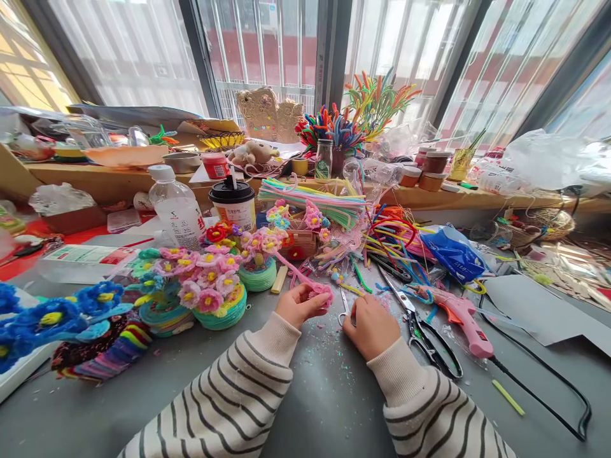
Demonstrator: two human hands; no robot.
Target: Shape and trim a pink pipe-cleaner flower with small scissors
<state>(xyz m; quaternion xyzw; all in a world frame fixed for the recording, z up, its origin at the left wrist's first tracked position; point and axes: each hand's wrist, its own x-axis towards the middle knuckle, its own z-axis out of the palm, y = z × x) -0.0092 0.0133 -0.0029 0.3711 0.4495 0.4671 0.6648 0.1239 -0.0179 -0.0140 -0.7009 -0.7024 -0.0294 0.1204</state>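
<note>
Read all clock directions from the pink fuzzy piece (324, 293), which sits between your two hands above the near-middle part of the surface (324, 394). Your left hand (296, 306) pinches this piece between thumb and fingers. A pink fuzzy stem (292, 270) runs from beside the grip toward 11 o'clock.

Your right hand (375, 324) is at 4 o'clock, back upward, fingers curled downward. Its fingertips are hidden; you cannot tell whether it is closed on anything. The small scissors (344, 298) lie just beside it, on the side facing your left hand.

Locate the surrounding items as follows: large black-handled scissors (409, 308) between 3 and 4 o'clock; pink glue gun (470, 318) at 3 o'clock; pastel stem bundle (315, 205) at 12 o'clock; lidded cup (236, 213) between 10 and 11 o'clock; pot of pink flowers (210, 280) at 9 o'clock.
</note>
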